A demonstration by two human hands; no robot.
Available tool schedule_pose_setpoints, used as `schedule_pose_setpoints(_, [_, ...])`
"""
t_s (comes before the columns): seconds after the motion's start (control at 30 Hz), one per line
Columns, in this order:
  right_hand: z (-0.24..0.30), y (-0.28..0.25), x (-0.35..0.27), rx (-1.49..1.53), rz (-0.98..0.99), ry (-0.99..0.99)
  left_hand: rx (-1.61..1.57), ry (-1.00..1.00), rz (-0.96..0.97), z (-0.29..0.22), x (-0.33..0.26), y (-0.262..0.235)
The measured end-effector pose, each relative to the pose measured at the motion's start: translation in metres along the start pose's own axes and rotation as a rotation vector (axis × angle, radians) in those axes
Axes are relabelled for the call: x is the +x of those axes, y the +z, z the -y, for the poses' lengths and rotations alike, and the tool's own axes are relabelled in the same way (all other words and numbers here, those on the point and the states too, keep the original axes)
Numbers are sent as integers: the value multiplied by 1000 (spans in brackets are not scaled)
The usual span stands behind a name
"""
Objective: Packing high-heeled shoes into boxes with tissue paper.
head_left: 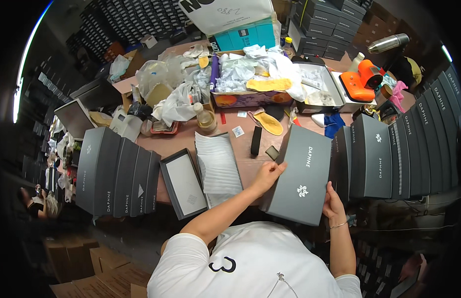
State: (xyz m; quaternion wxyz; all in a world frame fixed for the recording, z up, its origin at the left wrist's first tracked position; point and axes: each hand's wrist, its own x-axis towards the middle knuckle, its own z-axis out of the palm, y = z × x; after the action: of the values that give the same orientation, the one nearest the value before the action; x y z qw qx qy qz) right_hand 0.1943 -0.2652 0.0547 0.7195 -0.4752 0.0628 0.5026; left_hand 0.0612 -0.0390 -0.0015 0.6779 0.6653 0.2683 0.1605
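I hold a closed dark grey shoe box (302,176) in front of me, tilted, with a small white emblem on its lid. My left hand (268,174) grips its left edge. My right hand (334,201) holds its lower right corner. An open box base (183,183) with a pale lining lies to the left, and a sheet of white ribbed foam wrap (218,166) lies beside it on the brown table (245,149).
A row of grey boxes (116,176) stands on edge at the left, another row (399,149) at the right. Yellow insoles (267,121), a bottle (204,118), bags, tissue paper and an orange tool (362,79) crowd the back. Cardboard cartons (98,263) lie on the floor.
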Motion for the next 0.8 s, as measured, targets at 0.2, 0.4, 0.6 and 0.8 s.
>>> schedule_pose_setpoints(0.2, [45, -6, 5, 124, 32, -139, -38, 316, 136, -71, -2, -5])
schedule_pose_setpoints(0.4, [96, -15, -21, 702, 780, -454, 492, 395, 208, -86, 11, -48])
schedule_pose_setpoints(0.6, [59, -34, -33, 565, 758, -413, 633, 599, 505, -58, -67, 37])
schedule_pose_setpoints(0.8, [39, -40, -33, 557, 762, -328, 656, 472, 688, -48, -32, 10])
